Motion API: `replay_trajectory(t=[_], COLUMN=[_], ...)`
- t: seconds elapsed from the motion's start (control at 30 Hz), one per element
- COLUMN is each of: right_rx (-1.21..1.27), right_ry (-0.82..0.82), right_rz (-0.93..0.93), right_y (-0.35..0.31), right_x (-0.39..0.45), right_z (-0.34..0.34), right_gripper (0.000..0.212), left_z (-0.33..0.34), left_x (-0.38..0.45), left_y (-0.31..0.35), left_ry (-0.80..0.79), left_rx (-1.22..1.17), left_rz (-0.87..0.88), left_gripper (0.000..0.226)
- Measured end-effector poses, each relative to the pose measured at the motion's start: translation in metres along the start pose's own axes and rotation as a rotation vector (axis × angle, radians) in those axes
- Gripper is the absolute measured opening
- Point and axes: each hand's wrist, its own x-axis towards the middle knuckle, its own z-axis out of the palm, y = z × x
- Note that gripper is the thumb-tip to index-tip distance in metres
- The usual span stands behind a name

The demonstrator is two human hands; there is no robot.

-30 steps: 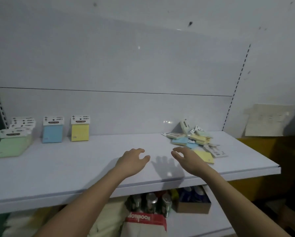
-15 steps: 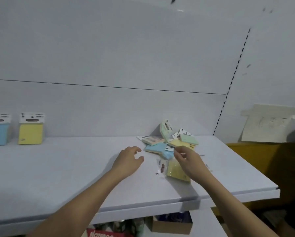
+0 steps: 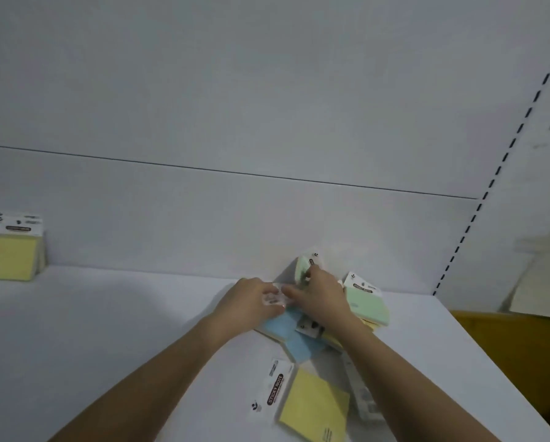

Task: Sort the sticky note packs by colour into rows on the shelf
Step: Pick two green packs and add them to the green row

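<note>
A loose pile of sticky note packs lies at the back right of the white shelf [image 3: 108,330]. It holds blue packs [image 3: 280,327], a green pack [image 3: 367,306] and, nearer me, a yellow pack [image 3: 315,403] with a white header card. Another green pack [image 3: 301,267] leans on the back wall. My left hand [image 3: 249,303] is closed on a clear-wrapped pack [image 3: 273,297] at the pile's left edge. My right hand [image 3: 320,298] rests on the pile, its fingertips at that same pack and its thumb by the leaning green pack. Its grip is hidden.
A row of yellow packs [image 3: 12,256] stands against the back wall at the far left. The shelf's right end [image 3: 458,330] borders a dark yellow surface [image 3: 522,362]. A slotted upright [image 3: 490,186] runs up the back panel.
Both hands have moved forward and together into the pile. The view has shifted right and closer, so the blue and green rows have left the frame.
</note>
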Motion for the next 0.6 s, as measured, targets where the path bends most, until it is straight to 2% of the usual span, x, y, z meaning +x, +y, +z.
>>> replay_trajectory(t=[0.1, 0.17, 0.23, 0.33, 0.4, 0.47, 0.53, 0.6], right_rx=[-0.050, -0.052, -0.015, 0.064, 0.216, 0.605, 0.937, 1.091], right_ry=[0.020, 0.048, 0.103, 0.176, 0.113, -0.073, -0.270, -0.409], right_rz=[-0.065, -0.131, -0.215, -0.319, -0.367, -0.347, -0.252, -0.189], right_y=[0.008, 0.015, 0.019, 0.027, 0.034, 0.037, 0.038, 0.039], right_x=[0.008, 0.010, 0.010, 0.013, 0.010, 0.004, -0.005, -0.014], right_z=[-0.001, -0.005, -0.016, -0.034, -0.044, -0.049, -0.051, -0.047], right_gripper=[0.016, 0.016, 0.023, 0.024, 0.024, 0.021, 0.023, 0.027], left_z=[-0.001, -0.001, -0.004, -0.017, -0.023, -0.023, -0.020, -0.014], left_x=[0.001, -0.003, -0.005, -0.013, -0.020, -0.031, -0.047, -0.068], left_y=[0.001, 0.002, 0.005, 0.017, 0.029, 0.043, 0.059, 0.068], left_ry=[0.030, 0.140, 0.319, 0.594, 0.676, 0.719, 0.750, 0.780], left_rx=[0.142, 0.232, 0.176, -0.181, -0.447, -0.760, -1.093, -1.270], left_rz=[0.037, 0.013, -0.074, -0.267, -0.405, -0.492, -0.569, -0.656], left_gripper=[0.030, 0.029, 0.027, 0.023, 0.022, 0.022, 0.020, 0.016])
